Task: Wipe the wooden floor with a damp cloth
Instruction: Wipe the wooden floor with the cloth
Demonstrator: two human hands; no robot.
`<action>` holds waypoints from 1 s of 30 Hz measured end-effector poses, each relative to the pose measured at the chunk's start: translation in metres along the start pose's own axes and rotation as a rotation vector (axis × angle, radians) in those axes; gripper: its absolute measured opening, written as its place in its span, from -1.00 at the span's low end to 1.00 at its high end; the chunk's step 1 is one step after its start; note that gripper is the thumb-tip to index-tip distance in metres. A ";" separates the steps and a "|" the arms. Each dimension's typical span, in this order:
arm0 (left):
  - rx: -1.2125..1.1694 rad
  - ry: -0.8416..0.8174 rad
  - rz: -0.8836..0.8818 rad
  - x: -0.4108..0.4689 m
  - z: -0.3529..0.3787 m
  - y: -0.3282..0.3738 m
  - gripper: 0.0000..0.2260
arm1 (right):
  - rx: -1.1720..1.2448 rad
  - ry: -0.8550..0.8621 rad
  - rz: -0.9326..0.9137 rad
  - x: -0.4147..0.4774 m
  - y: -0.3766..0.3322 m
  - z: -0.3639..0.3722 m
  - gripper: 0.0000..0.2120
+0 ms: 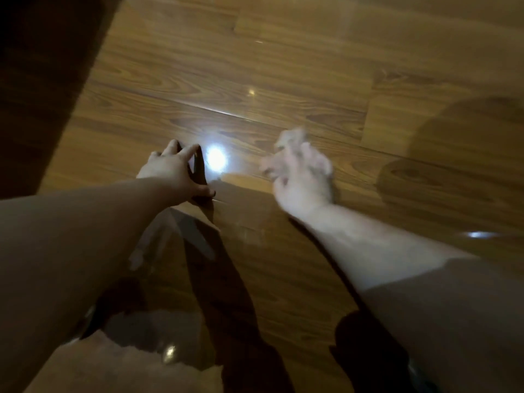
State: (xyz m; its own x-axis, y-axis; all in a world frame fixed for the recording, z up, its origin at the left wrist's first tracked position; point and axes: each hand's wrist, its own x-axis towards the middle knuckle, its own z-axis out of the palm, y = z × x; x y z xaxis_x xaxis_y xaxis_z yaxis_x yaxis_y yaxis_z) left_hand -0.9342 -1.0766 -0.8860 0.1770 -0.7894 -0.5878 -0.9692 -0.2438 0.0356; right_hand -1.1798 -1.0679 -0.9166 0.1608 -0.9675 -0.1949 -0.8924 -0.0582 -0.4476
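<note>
The wooden floor point(283, 66) of glossy brown planks fills the view. My left hand point(173, 171) rests on it left of centre, fingers spread and straight, thumb pointing right. My right hand point(303, 174) is blurred by motion just right of centre, a little above the boards. Its fingers are curled around a small pale wad, the cloth point(292, 136), which sticks out past the fingertips. How much of the cloth is inside the hand is hidden.
A dark upright surface point(42, 80) runs along the left side, from the top down to mid-height. A bright lamp reflection point(216, 158) lies between my hands. A round shadow point(467, 151) darkens the floor on the right. My legs point(127, 367) are at the bottom edge.
</note>
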 end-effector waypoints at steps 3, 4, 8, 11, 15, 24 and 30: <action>0.043 -0.010 0.046 0.000 -0.013 -0.008 -0.08 | -0.019 -0.337 -0.406 -0.007 -0.023 0.005 -0.31; 0.065 -0.048 0.051 -0.002 -0.013 -0.008 -0.08 | -0.056 -0.379 -0.453 -0.003 -0.013 0.000 -0.33; 0.112 -0.121 0.015 -0.005 -0.021 -0.020 -0.03 | -0.142 -0.061 0.057 0.040 0.029 -0.025 -0.44; 0.208 -0.072 0.036 0.006 -0.028 -0.019 -0.01 | -0.031 0.107 0.546 0.066 0.039 -0.042 -0.38; 0.251 -0.085 0.070 0.013 -0.025 -0.029 -0.02 | -0.011 -0.049 0.146 0.026 -0.042 0.015 -0.38; 0.476 -0.073 0.379 0.027 -0.052 -0.078 -0.05 | -0.187 -0.124 -0.048 -0.006 -0.065 0.017 -0.48; 0.394 -0.096 0.387 0.032 -0.053 -0.084 -0.07 | -0.081 -0.078 0.690 0.014 -0.028 -0.006 -0.44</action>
State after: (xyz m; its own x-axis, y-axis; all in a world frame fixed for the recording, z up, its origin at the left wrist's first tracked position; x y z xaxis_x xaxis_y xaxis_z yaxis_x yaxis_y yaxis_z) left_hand -0.8380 -1.1114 -0.8654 -0.2030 -0.7200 -0.6637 -0.9543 0.2973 -0.0306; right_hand -1.1549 -1.0817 -0.9015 -0.4271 -0.7696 -0.4747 -0.8294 0.5425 -0.1333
